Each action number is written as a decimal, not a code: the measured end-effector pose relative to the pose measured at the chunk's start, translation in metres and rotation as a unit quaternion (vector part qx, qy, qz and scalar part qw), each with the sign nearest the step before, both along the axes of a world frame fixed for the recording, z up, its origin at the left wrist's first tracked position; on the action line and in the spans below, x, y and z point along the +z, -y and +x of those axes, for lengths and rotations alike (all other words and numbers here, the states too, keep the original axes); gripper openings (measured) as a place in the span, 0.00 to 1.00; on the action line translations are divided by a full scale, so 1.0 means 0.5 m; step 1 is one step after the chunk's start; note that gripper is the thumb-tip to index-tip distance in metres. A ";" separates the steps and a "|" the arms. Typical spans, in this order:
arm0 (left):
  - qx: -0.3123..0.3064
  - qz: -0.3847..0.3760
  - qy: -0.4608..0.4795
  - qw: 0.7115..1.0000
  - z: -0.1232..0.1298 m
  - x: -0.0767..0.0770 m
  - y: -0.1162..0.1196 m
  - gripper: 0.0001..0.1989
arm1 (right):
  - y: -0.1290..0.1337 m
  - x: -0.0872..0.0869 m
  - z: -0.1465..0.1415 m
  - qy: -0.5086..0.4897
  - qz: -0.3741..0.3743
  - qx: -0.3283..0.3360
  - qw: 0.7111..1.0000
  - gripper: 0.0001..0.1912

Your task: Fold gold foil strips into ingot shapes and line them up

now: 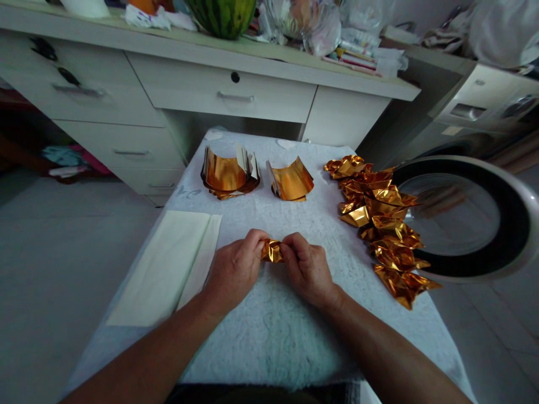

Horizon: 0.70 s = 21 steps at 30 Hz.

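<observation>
Between both hands is a small crumpled piece of gold foil paper (273, 251), pinched at either end. My left hand (238, 266) grips its left end, and my right hand (309, 266) grips its right end; the fingers hide both ends. Beyond the hands, a thick stack of curled gold foil sheets (227, 173) lies at the back left. A thinner curled gold sheet stack (291, 178) sits beside it. Along the right, several folded gold foil pieces (374, 213) lie in an overlapping row. Pale cream paper sheets (168, 264) lie flat, partly under my left forearm.
A light cloth (269, 331) covers the small table. White drawers and a counter (189, 84) stand behind it, with a watermelon (221, 15) and plastic bags on top. At the right, a washing machine's open round door (463, 216) reaches close to the table edge.
</observation>
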State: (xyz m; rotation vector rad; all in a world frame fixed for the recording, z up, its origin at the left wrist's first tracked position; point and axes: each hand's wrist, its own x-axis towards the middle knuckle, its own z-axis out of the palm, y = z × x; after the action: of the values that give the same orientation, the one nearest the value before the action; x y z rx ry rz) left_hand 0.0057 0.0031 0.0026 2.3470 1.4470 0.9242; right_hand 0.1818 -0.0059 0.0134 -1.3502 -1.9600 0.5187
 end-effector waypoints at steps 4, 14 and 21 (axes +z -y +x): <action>-0.003 0.001 -0.017 1.000 0.000 -0.001 -0.001 0.08 | 0.000 -0.003 0.001 0.006 0.004 0.012 1.000 0.08; -0.019 0.008 -0.022 1.000 0.001 -0.006 -0.002 0.07 | -0.001 0.001 0.005 -0.015 0.002 -0.008 1.000 0.07; 0.000 -0.010 -0.037 0.999 0.001 -0.004 -0.002 0.08 | 0.000 -0.002 0.005 -0.004 0.012 0.019 1.000 0.07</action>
State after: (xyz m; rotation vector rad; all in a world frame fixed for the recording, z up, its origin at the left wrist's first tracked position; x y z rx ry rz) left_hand 0.0063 0.0038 0.0008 2.3911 1.4760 0.8273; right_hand 0.1843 -0.0058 0.0124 -1.2966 -1.9829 0.5172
